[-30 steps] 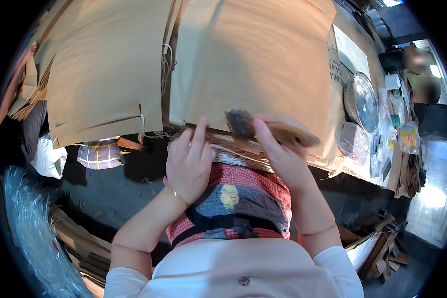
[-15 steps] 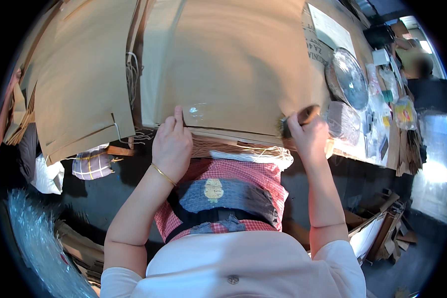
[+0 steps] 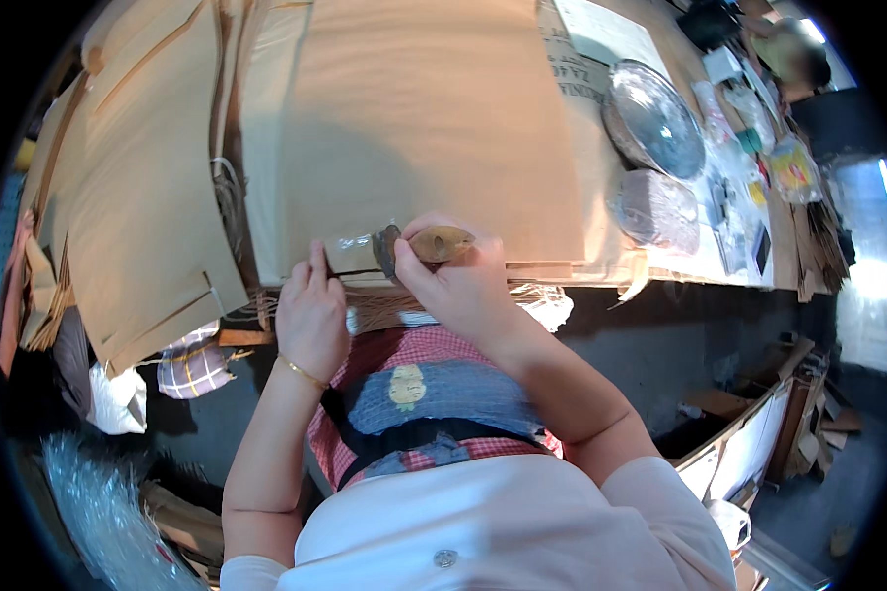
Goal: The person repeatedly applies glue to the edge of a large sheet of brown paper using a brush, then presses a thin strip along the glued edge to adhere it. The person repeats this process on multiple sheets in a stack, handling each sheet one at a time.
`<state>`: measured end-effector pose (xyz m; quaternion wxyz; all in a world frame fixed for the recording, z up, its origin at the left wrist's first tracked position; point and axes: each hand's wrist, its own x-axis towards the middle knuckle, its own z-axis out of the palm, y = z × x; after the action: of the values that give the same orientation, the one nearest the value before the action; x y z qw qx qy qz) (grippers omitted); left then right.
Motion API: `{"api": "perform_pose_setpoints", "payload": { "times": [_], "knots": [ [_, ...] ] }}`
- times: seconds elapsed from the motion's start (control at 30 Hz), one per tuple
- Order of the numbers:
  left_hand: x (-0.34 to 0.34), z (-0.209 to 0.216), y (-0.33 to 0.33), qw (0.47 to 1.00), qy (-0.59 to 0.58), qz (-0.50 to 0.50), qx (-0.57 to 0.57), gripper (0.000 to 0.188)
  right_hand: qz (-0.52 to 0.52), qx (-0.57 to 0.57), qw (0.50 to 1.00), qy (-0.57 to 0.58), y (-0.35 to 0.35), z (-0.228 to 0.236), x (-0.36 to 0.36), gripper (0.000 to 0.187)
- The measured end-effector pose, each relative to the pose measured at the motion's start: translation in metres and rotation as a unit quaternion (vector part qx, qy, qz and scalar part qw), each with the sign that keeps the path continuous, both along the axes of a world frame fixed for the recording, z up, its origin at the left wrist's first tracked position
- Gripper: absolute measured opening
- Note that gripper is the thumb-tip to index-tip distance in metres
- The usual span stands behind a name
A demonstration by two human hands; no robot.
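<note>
A large sheet of brown paper (image 3: 434, 118) lies flat on the table in front of me. My left hand (image 3: 312, 320) rests at its near left edge, index finger stretched onto the paper and the other fingers bent; its thumb is hidden. Held in my right hand (image 3: 468, 291) is a brush with a rounded wooden handle (image 3: 442, 242). The brush's dark end touches the paper just right of my left fingertip. Between them a shiny, clear patch (image 3: 355, 241) catches the light; whether it is wet or film I cannot tell.
To the left lies another stack of brown paper pieces (image 3: 153, 197) with cords beside it. On the right stand a round metal basin (image 3: 655, 123) and a wrapped block (image 3: 657, 210), with plastic packets (image 3: 791, 167) beyond. Cardboard (image 3: 759, 404) leans below the table at right.
My right hand has swept the brush leftward along the paper's near edge, close to my left hand. My left hand stays on that edge. The whole view has shifted slightly.
</note>
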<state>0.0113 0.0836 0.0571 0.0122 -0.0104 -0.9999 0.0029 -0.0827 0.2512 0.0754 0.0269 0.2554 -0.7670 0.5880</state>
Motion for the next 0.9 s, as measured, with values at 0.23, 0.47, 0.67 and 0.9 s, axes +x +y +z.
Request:
{"api": "perform_pose_setpoints", "payload": {
  "times": [0.23, 0.47, 0.67, 0.9],
  "knots": [
    [0.002, -0.006, 0.002, 1.000, 0.006, -0.001, 0.000, 0.006, -0.177, 0.112, 0.975, -0.067, 0.090, -0.001, -0.027, 0.021],
    [0.000, -0.002, 0.006, 1.000, -0.004, 0.011, 0.005, 0.003, -0.228, 0.345, 0.909, 0.048, 0.096, 0.013, -0.052, 0.026],
    [0.003, -0.002, 0.004, 1.000, -0.003, 0.015, -0.004, 0.007, -0.109, -0.174, 0.956, -0.211, 0.168, 0.036, -0.085, 0.015],
    [0.008, 0.007, 0.003, 0.997, 0.058, -0.004, 0.045, 0.005, -0.193, 0.454, 0.828, 0.267, 0.277, 0.023, -0.106, 0.035]
  ]
}}
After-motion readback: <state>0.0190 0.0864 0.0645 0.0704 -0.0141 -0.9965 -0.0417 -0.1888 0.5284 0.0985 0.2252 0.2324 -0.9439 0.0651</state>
